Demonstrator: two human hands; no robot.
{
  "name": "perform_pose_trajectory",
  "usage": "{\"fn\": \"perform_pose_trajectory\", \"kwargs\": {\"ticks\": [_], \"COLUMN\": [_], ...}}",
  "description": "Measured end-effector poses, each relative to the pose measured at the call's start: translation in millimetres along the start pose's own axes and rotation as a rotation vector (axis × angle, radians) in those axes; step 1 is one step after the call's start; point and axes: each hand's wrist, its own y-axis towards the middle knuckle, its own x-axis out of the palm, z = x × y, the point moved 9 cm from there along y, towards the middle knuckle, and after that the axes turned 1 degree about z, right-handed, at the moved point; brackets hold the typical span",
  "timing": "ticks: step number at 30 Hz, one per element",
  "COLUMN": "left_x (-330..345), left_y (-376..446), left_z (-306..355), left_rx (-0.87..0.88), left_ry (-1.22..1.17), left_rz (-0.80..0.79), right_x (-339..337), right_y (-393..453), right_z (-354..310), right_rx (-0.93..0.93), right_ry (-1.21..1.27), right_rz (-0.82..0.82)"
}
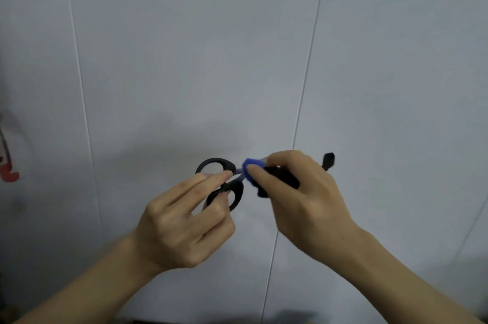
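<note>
My left hand (pixel 182 220) holds a pair of black-handled scissors (pixel 224 184) by the lower handle loop, fingers curled round it. The blades point right and are hidden behind my right hand (pixel 298 197). That hand pinches a small blue fuzzy piece (pixel 253 165) against the blades near the pivot, with dark black material (pixel 282 178) under its fingers. A black tip (pixel 328 160) sticks out past the right hand's knuckles; whether it belongs to the scissors or the dark material I cannot tell. Both hands are raised in front of a pale wall.
A pale grey-white panelled wall (pixel 184 59) with thin vertical seams fills the view. A white object with red marks (pixel 9 162) shows at the left edge. A dark strip (pixel 211 321) runs along the bottom edge.
</note>
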Motion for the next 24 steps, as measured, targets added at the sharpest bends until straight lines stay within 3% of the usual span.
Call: {"fn": "perform_pose_trajectory", "kwargs": {"ticks": [4,15,20,24], "left_x": [0,1,1,-2], "left_y": [1,-1,1,0], "left_z": [1,-2,-9,-6], "left_rx": [0.009,-0.019,-0.059,-0.042], "left_ry": [-0.017,-0.055,0.005,0.000], "left_rz": [-0.003,-0.026,-0.008,0.019], "right_x": [6,21,11,16], "right_y": [7,7,8,12], "right_z": [-11,34,-1,-8], "right_rx": [-0.071,0.118,-0.024,-0.057], "right_ry": [-0.073,-0.081,0.093,0.090], "right_rz": [-0.038,-0.148,-0.152,-0.214]}}
